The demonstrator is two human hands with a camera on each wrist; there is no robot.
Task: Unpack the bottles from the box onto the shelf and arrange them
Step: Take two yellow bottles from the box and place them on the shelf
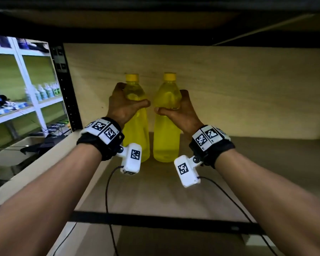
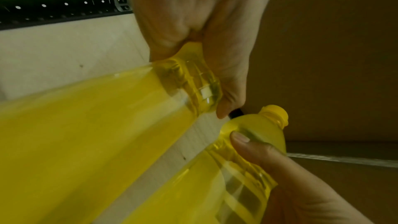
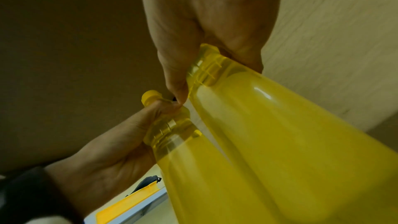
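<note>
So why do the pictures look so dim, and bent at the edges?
Head view: the shelf recess is shadowed, the room at left brighter; the wide lens bows the edges. Left wrist view: the near yellow bottle smears with blur. Right wrist view: a glare spot on the right bottle.

1. The shelf (image 1: 174,196) is taken as the landmark; two bottles are stood upright on its board, near the back panel (image 1: 229,85).
2. The left bottle (image 1: 137,133) is placed just beside the right bottle (image 1: 166,133), a narrow gap being left between them.
3. The left hand (image 1: 124,106) is wrapped round the shoulder of the left bottle, from its left side.
4. The right hand (image 1: 179,109) is wrapped round the shoulder of the right bottle, from its right side.
5. The two thumbs are brought near each other before the bottles.
6. A slotted upright post (image 1: 67,85) is set at the shelf's left end.
7. Another rack (image 1: 26,85) is seen well to the left of the shelf, beyond the post.
</note>
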